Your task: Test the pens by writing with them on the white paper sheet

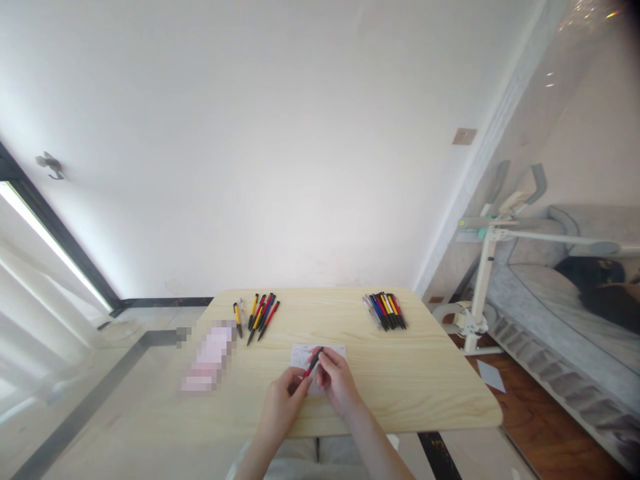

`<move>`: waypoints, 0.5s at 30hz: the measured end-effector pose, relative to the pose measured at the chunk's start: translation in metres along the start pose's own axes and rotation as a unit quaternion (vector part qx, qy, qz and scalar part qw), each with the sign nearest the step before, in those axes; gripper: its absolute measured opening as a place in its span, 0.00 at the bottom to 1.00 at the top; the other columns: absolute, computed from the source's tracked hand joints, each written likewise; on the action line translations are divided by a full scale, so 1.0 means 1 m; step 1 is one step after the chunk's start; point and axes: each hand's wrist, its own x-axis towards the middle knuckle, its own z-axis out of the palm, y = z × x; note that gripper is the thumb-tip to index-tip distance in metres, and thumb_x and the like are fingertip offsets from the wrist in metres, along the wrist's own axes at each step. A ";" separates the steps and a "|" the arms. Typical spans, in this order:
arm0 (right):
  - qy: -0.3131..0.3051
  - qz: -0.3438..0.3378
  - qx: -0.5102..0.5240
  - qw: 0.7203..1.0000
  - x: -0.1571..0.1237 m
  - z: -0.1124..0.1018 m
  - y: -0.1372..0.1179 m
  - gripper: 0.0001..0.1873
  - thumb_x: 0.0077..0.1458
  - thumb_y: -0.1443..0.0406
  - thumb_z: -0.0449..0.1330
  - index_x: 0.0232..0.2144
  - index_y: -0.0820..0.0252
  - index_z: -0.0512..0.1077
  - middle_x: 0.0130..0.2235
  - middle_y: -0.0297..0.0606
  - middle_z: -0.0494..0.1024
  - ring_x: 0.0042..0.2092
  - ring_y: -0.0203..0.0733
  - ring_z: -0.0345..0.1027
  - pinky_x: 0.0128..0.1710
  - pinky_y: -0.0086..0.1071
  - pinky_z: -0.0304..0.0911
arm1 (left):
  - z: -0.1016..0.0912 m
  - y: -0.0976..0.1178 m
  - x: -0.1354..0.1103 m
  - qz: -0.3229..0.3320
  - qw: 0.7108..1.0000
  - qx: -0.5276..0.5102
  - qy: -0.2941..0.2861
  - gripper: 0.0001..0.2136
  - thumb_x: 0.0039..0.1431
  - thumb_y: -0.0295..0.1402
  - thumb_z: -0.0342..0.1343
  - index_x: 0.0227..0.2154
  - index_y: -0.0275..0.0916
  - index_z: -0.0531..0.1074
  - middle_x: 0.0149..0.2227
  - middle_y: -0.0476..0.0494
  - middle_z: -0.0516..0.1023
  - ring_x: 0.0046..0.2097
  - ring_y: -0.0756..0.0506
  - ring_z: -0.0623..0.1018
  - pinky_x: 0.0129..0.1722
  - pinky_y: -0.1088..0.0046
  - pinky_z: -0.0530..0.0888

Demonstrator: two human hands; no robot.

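Observation:
Both hands meet over a small sheet of paper (330,349) with marks on it, near the front of the table. Between them is a red pen with a black grip (313,365). My left hand (289,393) pinches its red lower end, while the fingers of my right hand (337,377) close on the black end. At the back left lies a loose group of pens (260,317) in yellow, red, blue and clear. Another bunch of pens (387,311), packed side by side, rests at the back right.
The light wooden table (425,380) stands before a white wall. A blurred-out pinkish item (209,357) lies at its left side. An exercise machine (483,280) and a grey sofa (550,293) stand to the right, with a sheet (491,375) on the floor.

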 end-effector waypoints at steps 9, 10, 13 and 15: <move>0.052 -0.009 0.111 0.992 0.004 -0.005 -0.004 0.12 0.44 0.60 0.63 0.31 0.59 0.71 0.29 0.33 0.75 0.16 0.24 0.53 0.13 0.21 0.46 | -0.001 0.002 -0.002 0.000 0.999 -0.035 0.015 0.14 0.56 0.43 0.47 0.31 0.37 0.71 0.18 0.51 0.70 0.21 0.50 0.70 0.22 0.77 0.66; 0.056 -0.006 0.126 0.990 0.005 -0.007 -0.003 0.11 0.44 0.60 0.63 0.32 0.58 0.71 0.29 0.33 0.75 0.16 0.24 0.53 0.13 0.20 0.46 | -0.001 0.002 -0.002 0.001 0.999 -0.034 0.014 0.14 0.56 0.43 0.47 0.31 0.37 0.71 0.18 0.51 0.70 0.21 0.50 0.70 0.22 0.77 0.66; 0.062 0.008 0.174 0.983 0.007 -0.013 -0.003 0.10 0.44 0.63 0.64 0.32 0.57 0.71 0.29 0.32 0.75 0.17 0.23 0.53 0.14 0.20 0.48 | -0.001 0.001 -0.002 0.002 0.999 -0.038 0.009 0.15 0.56 0.43 0.46 0.30 0.37 0.70 0.19 0.51 0.70 0.21 0.50 0.70 0.22 0.77 0.65; 0.063 0.017 0.196 0.978 0.008 -0.016 -0.003 0.10 0.45 0.64 0.63 0.33 0.56 0.72 0.30 0.32 0.75 0.17 0.24 0.54 0.15 0.20 0.49 | -0.001 0.000 -0.002 -0.003 0.999 -0.043 0.008 0.15 0.56 0.43 0.46 0.30 0.37 0.70 0.18 0.51 0.70 0.21 0.50 0.70 0.22 0.77 0.65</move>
